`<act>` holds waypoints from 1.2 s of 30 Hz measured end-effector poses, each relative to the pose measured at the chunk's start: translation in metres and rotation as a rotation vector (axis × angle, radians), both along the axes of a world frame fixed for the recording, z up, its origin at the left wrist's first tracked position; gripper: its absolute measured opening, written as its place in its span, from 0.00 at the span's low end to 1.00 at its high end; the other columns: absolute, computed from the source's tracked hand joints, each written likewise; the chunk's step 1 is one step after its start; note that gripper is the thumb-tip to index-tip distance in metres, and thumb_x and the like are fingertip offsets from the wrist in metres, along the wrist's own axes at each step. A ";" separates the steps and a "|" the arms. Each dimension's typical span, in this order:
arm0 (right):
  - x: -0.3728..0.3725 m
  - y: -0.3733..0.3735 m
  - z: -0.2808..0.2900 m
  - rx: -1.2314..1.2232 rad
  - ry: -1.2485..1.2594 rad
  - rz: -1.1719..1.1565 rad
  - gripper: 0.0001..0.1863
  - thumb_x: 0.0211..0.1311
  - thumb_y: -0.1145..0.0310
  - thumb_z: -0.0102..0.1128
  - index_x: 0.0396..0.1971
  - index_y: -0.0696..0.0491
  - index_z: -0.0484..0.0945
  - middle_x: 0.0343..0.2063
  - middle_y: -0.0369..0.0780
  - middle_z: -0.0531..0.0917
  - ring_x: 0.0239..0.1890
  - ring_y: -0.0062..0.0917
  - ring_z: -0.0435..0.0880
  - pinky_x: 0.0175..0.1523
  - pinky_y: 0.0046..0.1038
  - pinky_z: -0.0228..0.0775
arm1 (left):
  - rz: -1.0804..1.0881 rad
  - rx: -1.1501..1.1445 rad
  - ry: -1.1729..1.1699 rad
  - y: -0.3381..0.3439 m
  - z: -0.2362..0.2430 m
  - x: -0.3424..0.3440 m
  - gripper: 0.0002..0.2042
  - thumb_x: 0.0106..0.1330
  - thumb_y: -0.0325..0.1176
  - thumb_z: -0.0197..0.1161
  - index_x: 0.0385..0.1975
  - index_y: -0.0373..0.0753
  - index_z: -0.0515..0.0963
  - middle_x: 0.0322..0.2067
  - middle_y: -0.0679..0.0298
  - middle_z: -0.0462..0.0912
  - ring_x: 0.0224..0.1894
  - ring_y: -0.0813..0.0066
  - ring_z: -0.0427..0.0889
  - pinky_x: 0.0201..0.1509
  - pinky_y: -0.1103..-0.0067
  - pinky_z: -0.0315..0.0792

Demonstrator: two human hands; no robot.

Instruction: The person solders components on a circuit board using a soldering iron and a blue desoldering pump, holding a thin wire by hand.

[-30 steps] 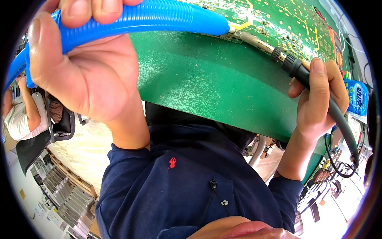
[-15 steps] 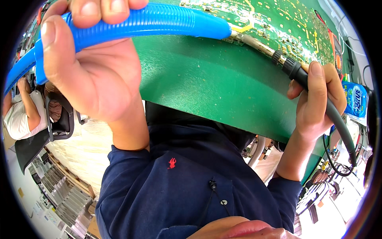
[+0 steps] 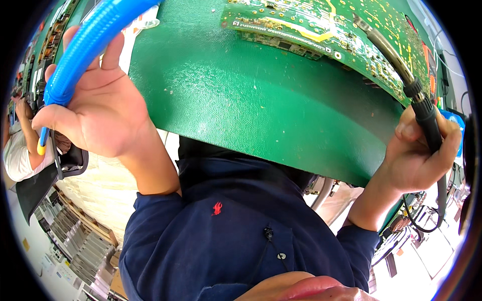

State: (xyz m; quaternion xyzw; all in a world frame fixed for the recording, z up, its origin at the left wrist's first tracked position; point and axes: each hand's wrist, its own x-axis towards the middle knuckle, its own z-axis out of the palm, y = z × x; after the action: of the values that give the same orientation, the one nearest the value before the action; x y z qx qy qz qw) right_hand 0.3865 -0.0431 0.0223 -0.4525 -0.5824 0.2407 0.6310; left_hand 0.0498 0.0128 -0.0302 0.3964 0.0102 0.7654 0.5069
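Right hand was closed about the black handle of a soldering iron, its thumb and fingers clamped together on the grip. Left hand was loosely wrapped on a blue ribbed tube, the thumb crossing its lower end, where a yellow-ended rod protruded, and the fingers partly spread behind it. The circuit board lay ahead of the right hand and to its left, and that hand was clearly the nearer. The iron's long axis slanted forward and leftward from the grip, so that its metal tip stood over the board's face. The blue tube sloped up from lower left to upper right, well apart from the iron, with bare green mat between the left hand and the board. Whether the iron's tip touched the board or hung above it could not be determined. The upper end of the tube was cut off by the frame, as was the board's far side. Parts beneath the board's near edge lay in shadow and were indistinct. A blue packet was largely hidden behind the right hand
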 end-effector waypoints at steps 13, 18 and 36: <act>-0.001 -0.005 -0.011 0.037 -0.102 -0.143 0.38 0.65 0.39 0.34 0.44 0.64 0.71 0.17 0.39 0.71 0.19 0.20 0.67 0.24 0.21 0.57 | 0.338 0.032 0.164 0.001 -0.001 0.013 0.22 0.68 0.47 0.47 0.48 0.32 0.71 0.51 0.44 0.72 0.54 0.48 0.72 0.60 0.56 0.66; 0.001 0.000 -0.004 0.004 -0.217 -0.197 0.42 0.60 0.36 0.41 0.49 0.69 0.67 0.24 0.44 0.77 0.25 0.26 0.75 0.31 0.25 0.64 | 0.987 0.143 0.520 0.001 0.031 0.012 0.16 0.68 0.42 0.50 0.45 0.36 0.72 0.47 0.44 0.75 0.51 0.50 0.75 0.58 0.57 0.68; 0.000 0.003 0.001 0.077 -0.052 -0.016 0.34 0.69 0.47 0.34 0.50 0.69 0.68 0.27 0.45 0.81 0.28 0.23 0.80 0.34 0.19 0.71 | 0.973 -0.133 1.055 -0.007 0.071 -0.065 0.18 0.58 0.19 0.61 0.49 0.35 0.67 0.34 0.63 0.77 0.37 0.80 0.75 0.46 0.84 0.67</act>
State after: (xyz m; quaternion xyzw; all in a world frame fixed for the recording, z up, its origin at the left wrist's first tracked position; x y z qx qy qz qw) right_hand 0.3861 -0.0404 0.0233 -0.4384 -0.6038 0.2014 0.6346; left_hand -0.0148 0.0056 0.0411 0.6321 0.4758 0.6088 0.0592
